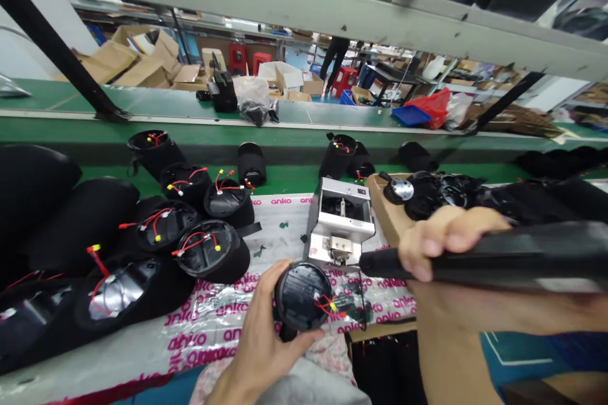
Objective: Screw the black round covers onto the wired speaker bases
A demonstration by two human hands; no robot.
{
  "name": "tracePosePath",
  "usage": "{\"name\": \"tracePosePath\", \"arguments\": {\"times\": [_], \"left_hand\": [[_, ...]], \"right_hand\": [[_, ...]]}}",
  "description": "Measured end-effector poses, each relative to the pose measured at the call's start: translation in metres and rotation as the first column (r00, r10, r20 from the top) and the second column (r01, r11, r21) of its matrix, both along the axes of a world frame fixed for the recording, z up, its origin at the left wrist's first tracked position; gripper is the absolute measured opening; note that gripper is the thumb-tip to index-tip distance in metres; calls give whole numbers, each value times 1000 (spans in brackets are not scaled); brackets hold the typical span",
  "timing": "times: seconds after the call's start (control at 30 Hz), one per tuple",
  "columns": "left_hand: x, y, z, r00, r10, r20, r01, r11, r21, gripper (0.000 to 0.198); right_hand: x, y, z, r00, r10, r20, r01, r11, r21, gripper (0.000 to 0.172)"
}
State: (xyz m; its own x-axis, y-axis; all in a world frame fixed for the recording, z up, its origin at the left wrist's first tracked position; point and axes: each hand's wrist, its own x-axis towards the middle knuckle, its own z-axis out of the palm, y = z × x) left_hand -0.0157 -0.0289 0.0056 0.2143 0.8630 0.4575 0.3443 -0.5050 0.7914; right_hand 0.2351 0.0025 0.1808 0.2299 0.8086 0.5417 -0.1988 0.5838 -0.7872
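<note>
Left hand (259, 342) cupped around round black plastic housing (301, 296), narrow hold on its edge, red wires (327, 305) dangling, just above printed plastic sheet (223, 329). Right hand (449, 247) closed around long black tube (498, 259), tube tip near metal bench machine (339, 221). Other black housings (206, 250) with red wires left of machine; cardboard tray (389, 209) right.
</note>
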Motion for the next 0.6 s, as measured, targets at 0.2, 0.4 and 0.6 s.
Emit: {"name": "tracePosePath", "arguments": {"times": [0.2,0.4,0.6], "left_hand": [[19,0,-26,990,-4,139,-5,998,69,96],[18,0,-30,983,-29,182,22,999,36,100],[22,0,-33,975,-52,218,43,998,42,103]], "right_hand": [[-23,26,-69,992,-89,89,69,976,208,88],[-26,31,-78,999,-39,-9,39,999,-14,90],[16,17,-38,998,47,-39,-52,988,-147,81]]}}
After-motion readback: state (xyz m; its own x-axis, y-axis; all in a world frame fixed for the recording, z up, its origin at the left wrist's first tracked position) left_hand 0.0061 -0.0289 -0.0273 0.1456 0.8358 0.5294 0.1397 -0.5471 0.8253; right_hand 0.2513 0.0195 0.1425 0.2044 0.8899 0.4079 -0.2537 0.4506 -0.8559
